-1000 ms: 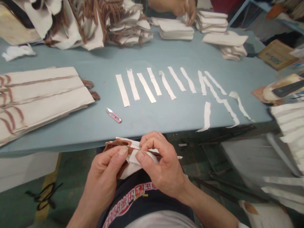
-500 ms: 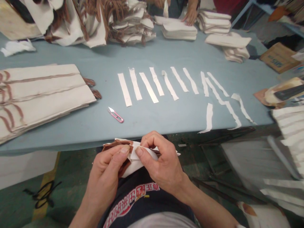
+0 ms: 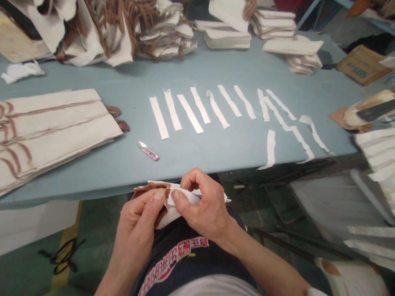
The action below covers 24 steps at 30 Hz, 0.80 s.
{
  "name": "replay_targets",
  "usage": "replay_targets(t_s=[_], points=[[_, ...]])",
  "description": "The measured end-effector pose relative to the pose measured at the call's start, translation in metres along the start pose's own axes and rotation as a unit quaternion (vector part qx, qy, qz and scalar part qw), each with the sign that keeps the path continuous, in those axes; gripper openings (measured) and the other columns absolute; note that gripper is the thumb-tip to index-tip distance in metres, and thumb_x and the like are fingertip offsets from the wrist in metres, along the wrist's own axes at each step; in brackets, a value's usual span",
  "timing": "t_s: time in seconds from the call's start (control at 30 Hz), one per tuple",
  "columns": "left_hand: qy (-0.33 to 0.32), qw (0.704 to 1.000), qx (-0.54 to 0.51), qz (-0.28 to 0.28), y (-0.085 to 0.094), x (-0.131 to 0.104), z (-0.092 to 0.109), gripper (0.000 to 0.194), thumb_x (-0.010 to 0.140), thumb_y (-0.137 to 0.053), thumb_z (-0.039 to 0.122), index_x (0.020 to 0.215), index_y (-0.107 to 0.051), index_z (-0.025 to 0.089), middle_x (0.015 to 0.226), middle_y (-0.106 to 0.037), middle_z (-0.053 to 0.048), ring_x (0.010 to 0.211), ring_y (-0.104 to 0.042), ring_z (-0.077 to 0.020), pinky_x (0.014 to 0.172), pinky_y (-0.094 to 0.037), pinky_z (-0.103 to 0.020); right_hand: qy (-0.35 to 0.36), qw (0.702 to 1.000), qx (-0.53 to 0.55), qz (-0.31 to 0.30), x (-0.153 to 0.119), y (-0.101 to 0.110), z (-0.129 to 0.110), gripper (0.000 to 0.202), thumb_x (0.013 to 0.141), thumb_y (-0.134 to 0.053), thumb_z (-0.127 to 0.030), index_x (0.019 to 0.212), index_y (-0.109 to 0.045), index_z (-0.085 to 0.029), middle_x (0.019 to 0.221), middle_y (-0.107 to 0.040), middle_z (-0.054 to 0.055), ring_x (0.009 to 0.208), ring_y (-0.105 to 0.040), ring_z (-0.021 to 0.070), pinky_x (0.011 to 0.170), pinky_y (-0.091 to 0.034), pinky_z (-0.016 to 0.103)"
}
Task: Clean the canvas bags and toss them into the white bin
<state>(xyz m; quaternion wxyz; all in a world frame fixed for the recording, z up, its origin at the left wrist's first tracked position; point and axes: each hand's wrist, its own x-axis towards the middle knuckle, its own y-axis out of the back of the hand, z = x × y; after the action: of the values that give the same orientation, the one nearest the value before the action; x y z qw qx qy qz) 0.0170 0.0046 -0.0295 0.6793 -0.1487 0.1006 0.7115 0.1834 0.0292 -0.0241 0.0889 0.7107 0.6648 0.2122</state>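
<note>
A white fabric piece with brown edging (image 3: pixel 169 218) is held over my lap, just below the table's front edge. My left hand (image 3: pixel 140 220) pinches its brown part between thumb and fingers. Close beside it, my right hand (image 3: pixel 202 205) grips the white part, thumb on top and fingers curled. The piece's underside is hidden by both hands. On the table above them lie pink thread snips (image 3: pixel 148 151), blades pointing up and left. Several white strips (image 3: pixel 190 114) are spread in a slanting row across the blue table (image 3: pixel 120 172).
Folded white pieces with brown trim (image 3: pixel 55 127) cover the table's left. Piles of brown-and-white pieces (image 3: pixel 166 31) stand at the back. A person's hand (image 3: pixel 249 8) holds a white piece near stacked panels (image 3: pixel 227 39). A cardboard box (image 3: pixel 362 63) sits at right.
The other person's white piece has been raised above the stack. My hands keep their grip, with the right hand slightly closer to the left. The camera view has shifted a little.
</note>
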Motion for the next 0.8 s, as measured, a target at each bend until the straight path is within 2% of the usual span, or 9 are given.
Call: replay_targets(t_s=[0.1,0.2,0.37,0.53,0.67,0.8], points=[[-0.009,1.0,0.005,-0.007,-0.001,0.0,0.0,0.049,0.094,-0.076,0.064,0.091,-0.087,0.016,0.07,-0.072,-0.004,0.059,-0.062,-0.018,0.052,-0.052,-0.026,-0.008,1.0,0.005,0.001,-0.002,-0.004,0.003,0.013,0.087,-0.065,-0.034,0.081,-0.063,-0.022,0.07,-0.067,-0.002,0.061,-0.061,0.0142,0.063,-0.046,0.028],[-0.025,0.999,0.018,-0.01,-0.003,0.0,0.003,0.051,0.096,-0.074,0.065,0.093,-0.088,0.017,0.079,-0.078,-0.008,0.07,-0.07,-0.022,0.061,-0.059,-0.028,0.016,1.0,0.011,0.013,-0.004,-0.007,0.006,0.013,0.087,-0.064,-0.031,0.079,-0.064,-0.021,0.069,-0.067,-0.002,0.06,-0.059,0.0135,0.062,-0.045,0.027],[-0.038,0.996,0.077,-0.039,-0.006,-0.002,0.014,0.032,0.091,-0.085,0.052,0.094,-0.09,0.021,0.094,-0.083,-0.007,0.075,-0.071,-0.0186,0.076,-0.064,-0.026,0.008,0.999,0.048,0.018,-0.006,-0.007,0.008,0.013,0.087,-0.065,-0.031,0.078,-0.063,-0.021,0.069,-0.067,-0.003,0.059,-0.057,0.0123,0.062,-0.044,0.026],[-0.103,0.981,0.165,-0.012,-0.013,-0.002,0.024,0.023,0.091,-0.077,0.041,0.089,-0.089,0.023,0.091,-0.085,-0.006,0.078,-0.075,-0.0199,0.075,-0.063,-0.025,-0.044,0.994,0.099,-0.018,-0.005,-0.002,0.009,0.017,0.087,-0.065,-0.036,0.078,-0.061,-0.022,0.069,-0.064,-0.003,0.062,-0.054,0.013,0.064,-0.042,0.028],[-0.16,0.956,0.243,0.039,-0.022,0.001,0.021,0.023,0.09,-0.069,0.034,0.08,-0.086,0.022,0.074,-0.081,-0.001,0.061,-0.071,-0.0171,0.055,-0.054,-0.021,-0.11,0.982,0.143,-0.061,-0.003,0.001,0.011,0.022,0.086,-0.065,-0.043,0.08,-0.06,-0.023,0.071,-0.061,-0.003,0.065,-0.052,0.0143,0.066,-0.041,0.029],[-0.212,0.934,0.281,0.059,-0.025,0.003,0.013,0.019,0.086,-0.064,0.024,0.077,-0.081,0.022,0.074,-0.082,0.002,0.061,-0.073,-0.0155,0.059,-0.056,-0.021,-0.206,0.939,0.233,-0.145,0.002,0.002,0.016,0.027,0.083,-0.064,-0.048,0.079,-0.057,-0.023,0.071,-0.056,-0.003,0.067,-0.048,0.0143,0.064,-0.04,0.028]])
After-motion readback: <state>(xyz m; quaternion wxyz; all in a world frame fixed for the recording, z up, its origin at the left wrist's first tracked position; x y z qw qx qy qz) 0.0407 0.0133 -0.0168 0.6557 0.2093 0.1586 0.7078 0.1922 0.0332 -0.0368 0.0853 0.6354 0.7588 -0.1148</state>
